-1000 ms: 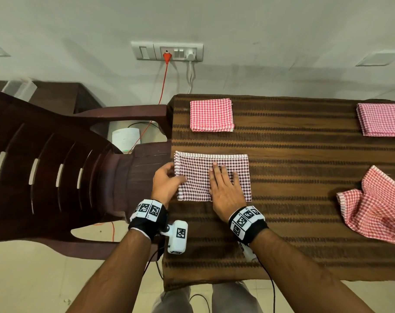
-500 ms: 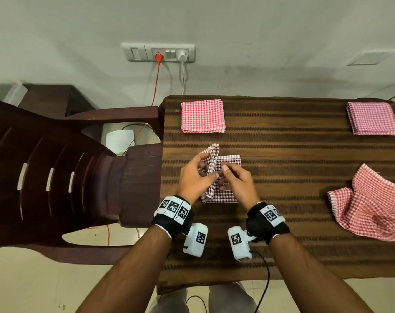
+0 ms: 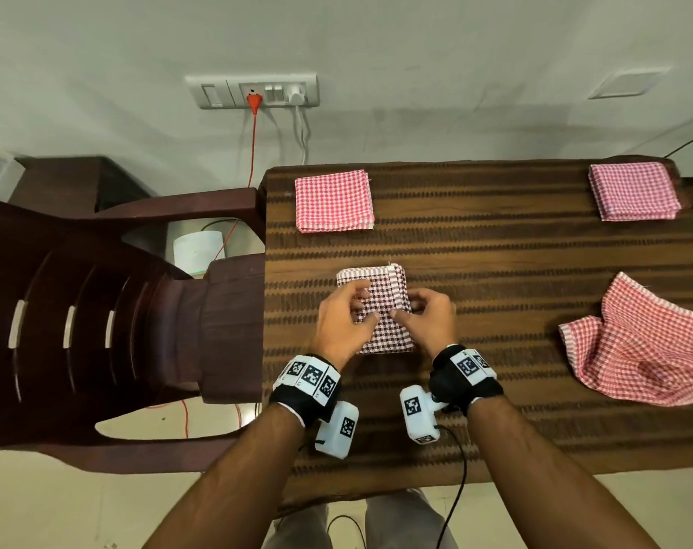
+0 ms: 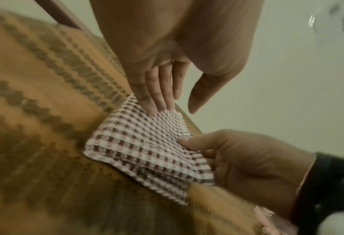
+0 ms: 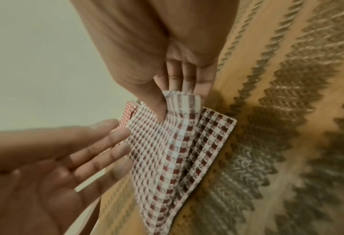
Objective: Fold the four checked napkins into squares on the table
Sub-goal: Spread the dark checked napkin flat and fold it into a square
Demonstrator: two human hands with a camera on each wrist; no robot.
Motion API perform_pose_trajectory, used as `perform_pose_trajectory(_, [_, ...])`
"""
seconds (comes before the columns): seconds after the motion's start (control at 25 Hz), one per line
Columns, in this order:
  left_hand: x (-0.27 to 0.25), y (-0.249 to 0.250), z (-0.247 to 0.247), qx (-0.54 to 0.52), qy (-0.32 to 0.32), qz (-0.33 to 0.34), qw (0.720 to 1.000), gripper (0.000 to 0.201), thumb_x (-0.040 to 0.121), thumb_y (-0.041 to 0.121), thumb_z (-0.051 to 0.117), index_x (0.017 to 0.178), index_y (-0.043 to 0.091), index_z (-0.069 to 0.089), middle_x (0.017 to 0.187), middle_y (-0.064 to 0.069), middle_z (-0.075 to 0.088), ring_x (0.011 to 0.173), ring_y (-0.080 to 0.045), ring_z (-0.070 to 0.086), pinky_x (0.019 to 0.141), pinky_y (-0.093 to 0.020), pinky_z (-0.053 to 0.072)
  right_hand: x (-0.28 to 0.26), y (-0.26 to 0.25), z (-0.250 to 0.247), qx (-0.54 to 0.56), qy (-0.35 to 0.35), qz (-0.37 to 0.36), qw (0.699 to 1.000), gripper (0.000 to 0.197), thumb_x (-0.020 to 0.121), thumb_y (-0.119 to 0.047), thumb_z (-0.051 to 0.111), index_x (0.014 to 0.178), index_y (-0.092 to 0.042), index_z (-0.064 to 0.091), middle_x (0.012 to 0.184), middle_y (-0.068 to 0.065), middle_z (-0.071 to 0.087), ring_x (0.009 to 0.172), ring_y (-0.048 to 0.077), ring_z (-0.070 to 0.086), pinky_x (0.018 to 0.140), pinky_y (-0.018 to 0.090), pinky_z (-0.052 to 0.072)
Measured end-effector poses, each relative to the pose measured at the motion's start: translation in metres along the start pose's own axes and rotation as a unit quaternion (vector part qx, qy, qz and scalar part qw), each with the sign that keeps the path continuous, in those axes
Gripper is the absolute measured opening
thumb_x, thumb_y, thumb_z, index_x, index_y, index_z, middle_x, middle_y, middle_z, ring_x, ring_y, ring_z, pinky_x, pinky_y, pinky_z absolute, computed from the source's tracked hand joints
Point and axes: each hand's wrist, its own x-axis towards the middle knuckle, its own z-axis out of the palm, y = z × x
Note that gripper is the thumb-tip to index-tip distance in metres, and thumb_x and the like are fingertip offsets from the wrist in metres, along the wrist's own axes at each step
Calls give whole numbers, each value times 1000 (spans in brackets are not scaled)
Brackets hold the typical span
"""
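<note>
The left hand (image 3: 343,322) lies on the dark maroon-and-white checked cloth napkin (image 3: 380,330), its straight fingers (image 4: 157,101) pressing flat on the cloth's upper layer with the thumb lifted clear, gripping nothing. The right hand (image 3: 430,318) pinches the right edge of this same napkin: in the right wrist view its thumb presses down on top of the folded flap while the fingers (image 5: 179,82) sit behind it, so the grasp is narrow and closed on the cloth. The napkin rests near the left side of the brown striped wooden table (image 3: 495,271), folded to a narrow upright rectangle, its right flap raised slightly off the layer beneath. Four checked napkins show in all. Beside the one in hand, two are folded into squares: a red-and-white folded napkin (image 3: 334,201) at the far left corner of the table, and a pink-and-white folded napkin (image 3: 633,191) at the far right corner. The fourth, a red-and-white crumpled napkin (image 3: 638,342), lies loose near the right edge, well apart from the hands. Each wrist carries one black band with white marker tags, two bands altogether. A dark brown plastic chair (image 3: 79,322) stands just beside the table's left end.
</note>
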Motion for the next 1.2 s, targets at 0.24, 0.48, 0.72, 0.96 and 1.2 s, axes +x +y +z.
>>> perform_pose_trajectory(0.24, [-5, -28, 2, 406, -101, 137, 898, 76, 98, 45, 52, 157, 9, 21, 165, -10, 15, 153, -25, 11, 124, -46, 21, -7, 3, 1, -78, 30, -21, 996, 33, 81, -22, 78, 114, -19, 74, 101, 2, 75, 96, 24, 69, 89, 38, 55])
perform_pose_trajectory(0.48, [-6, -46, 6, 465, -130, 129, 866, 83, 99, 58, 35, 160, 11, 2, 168, -9, -6, 155, -25, -3, 124, -50, 16, -15, -4, 1, -133, 0, 12, 991, 34, 87, -32, 72, 115, -14, 66, 111, 9, 73, 106, 33, 66, 88, 38, 49])
perform_pose_trajectory(0.72, [-14, -40, -3, 335, -48, 89, 937, 67, 98, 44, 53, 152, 12, 30, 154, -12, 30, 143, -28, 28, 117, -42, 31, -9, -13, 3, -123, -25, 46, 991, 32, 80, -33, 79, 103, -13, 68, 104, 7, 74, 99, 30, 68, 84, 36, 53])
perform_pose_trajectory(0.96, [-25, -29, -8, 121, 53, -161, 978, 45, 86, 38, 73, 124, 18, 58, 93, 9, 66, 97, -19, 66, 90, -38, 53, -3, -4, 5, 130, -77, 178, 972, 47, 73, -13, 85, 115, -7, 66, 107, 8, 76, 94, 24, 73, 88, 45, 59])
perform_pose_trajectory(1.2, [-43, -50, 3, -137, 81, -343, 926, 62, 53, 72, 78, 90, 23, 69, 91, 0, 76, 90, -22, 73, 89, -45, 59, -42, -12, -4, 409, -132, 208, 879, 24, 86, 5, 71, 109, -2, 70, 104, 14, 77, 95, 29, 75, 84, 47, 61])
